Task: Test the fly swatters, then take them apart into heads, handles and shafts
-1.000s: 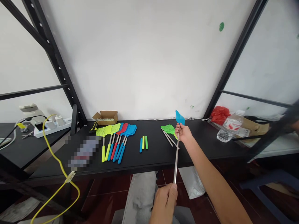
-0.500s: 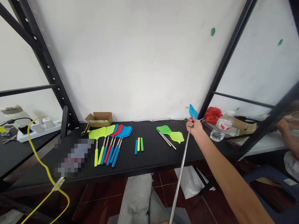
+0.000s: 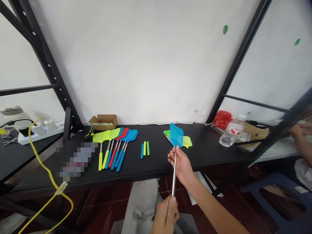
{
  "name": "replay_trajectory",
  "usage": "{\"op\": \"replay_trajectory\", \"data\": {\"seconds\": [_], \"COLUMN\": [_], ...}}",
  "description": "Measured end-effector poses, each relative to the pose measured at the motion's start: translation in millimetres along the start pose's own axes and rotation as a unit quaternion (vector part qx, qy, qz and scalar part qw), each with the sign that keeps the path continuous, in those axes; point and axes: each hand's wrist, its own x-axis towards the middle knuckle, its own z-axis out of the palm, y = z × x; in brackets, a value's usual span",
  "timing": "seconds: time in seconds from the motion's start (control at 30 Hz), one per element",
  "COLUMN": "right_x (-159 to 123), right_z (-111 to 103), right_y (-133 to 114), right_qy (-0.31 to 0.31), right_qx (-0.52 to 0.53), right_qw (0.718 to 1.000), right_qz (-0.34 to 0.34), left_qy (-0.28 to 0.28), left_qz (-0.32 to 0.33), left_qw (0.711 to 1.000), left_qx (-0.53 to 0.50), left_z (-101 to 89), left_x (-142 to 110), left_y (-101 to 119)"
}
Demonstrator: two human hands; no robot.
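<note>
Head view, looking forward and down over the worktop (image 3: 156,165): blue plastic fly swatter (image 3: 176,135) held up in both hands, its mesh blade at the top and angled away from the body, overlapping two green swatter blades (image 3: 187,141) lying on the worktop beyond it in the picture. Right hand (image 3: 180,165) closed around the bare steel shaft (image 3: 174,174) just under the blade, forearm reaching in from the lower right. Left hand (image 3: 165,216) clenched low on the same shaft, the lower end hidden inside the fist. Long axis of the shaft nearly upright in the picture, with a slight tilt, running from the left hand up through the right hand to the blade; right hand nearer the blade, left hand nearer the body. Three short coloured handle sleeves (image 3: 144,149), blue, yellow-green and green, side by side on the worktop, left of the blade and apart from both hands. Farther left, a row of fly swatters with coloured handles (image 3: 114,149), below a cardboard box (image 3: 103,122). Off to the right, a water bottle (image 3: 231,136) and a red plastic bag (image 3: 222,119). At the far right edge, another person's hand (image 3: 296,130), well apart.
</note>
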Motion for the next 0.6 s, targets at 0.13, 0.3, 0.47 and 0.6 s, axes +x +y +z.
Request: {"op": "replay_trajectory", "data": {"seconds": [0.13,0.3,0.47,0.6], "right_x": [-17.5,-37.4,-47.7,-46.8], "right_z": [4.2,-5.1,-21.0,-26.6], "right_y": [-2.5,21.3,35.1,37.6], "right_qy": [-0.024,-0.058,-0.066,-0.088], "right_qx": [-0.036,-0.082,-0.108,-0.097], "right_qw": [0.998,0.994,0.992,0.983], "right_qz": [-0.041,-0.036,0.025,0.128], "left_qy": [-0.015,0.005,-0.046,0.011], "left_qz": [0.021,0.017,0.021,-0.019], "left_qw": [1.0,0.997,0.989,0.979], "left_qx": [0.006,-0.078,-0.14,-0.205], "left_z": [6.8,4.9,-2.7,2.0], "left_x": [5.1,13.5,24.7,39.7], "left_y": [-2.5,3.1,17.2,18.4]}}
